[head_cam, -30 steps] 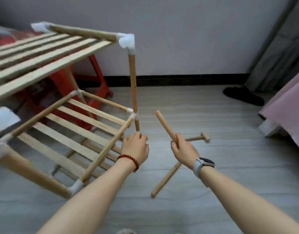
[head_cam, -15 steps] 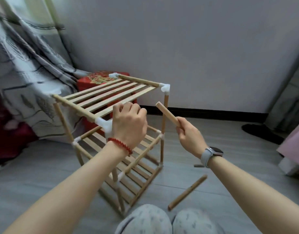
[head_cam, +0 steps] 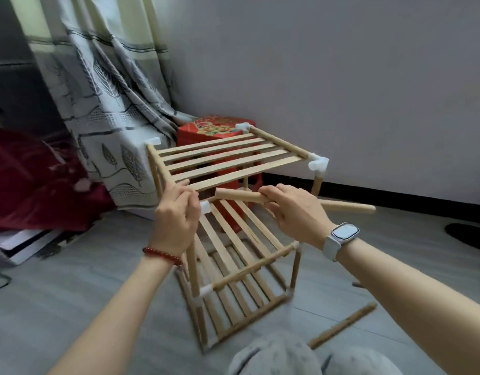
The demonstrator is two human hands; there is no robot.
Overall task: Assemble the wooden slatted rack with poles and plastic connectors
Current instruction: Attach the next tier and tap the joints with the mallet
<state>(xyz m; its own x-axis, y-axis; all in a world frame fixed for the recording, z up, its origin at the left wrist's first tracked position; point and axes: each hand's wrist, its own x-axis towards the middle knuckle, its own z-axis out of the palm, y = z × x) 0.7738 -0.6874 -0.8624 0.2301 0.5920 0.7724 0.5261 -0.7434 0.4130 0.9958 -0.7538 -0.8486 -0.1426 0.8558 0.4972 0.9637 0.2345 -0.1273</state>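
The wooden slatted rack stands on the floor in front of me, with several slatted tiers joined by poles and white plastic connectors. My left hand grips the near left corner of the top tier, covering the connector there. My right hand holds a loose wooden pole horizontally, its left end close to my left hand at that corner. A white connector shows just below the pole's left end.
Another loose pole lies on the floor at the right. A red box stands behind the rack, beside a patterned curtain. My knees are at the bottom edge. A dark shoe lies at the far right.
My right hand has turned the pole from slanting up to level and brought its end to the corner that my left hand grips. The view has shifted closer over the rack.
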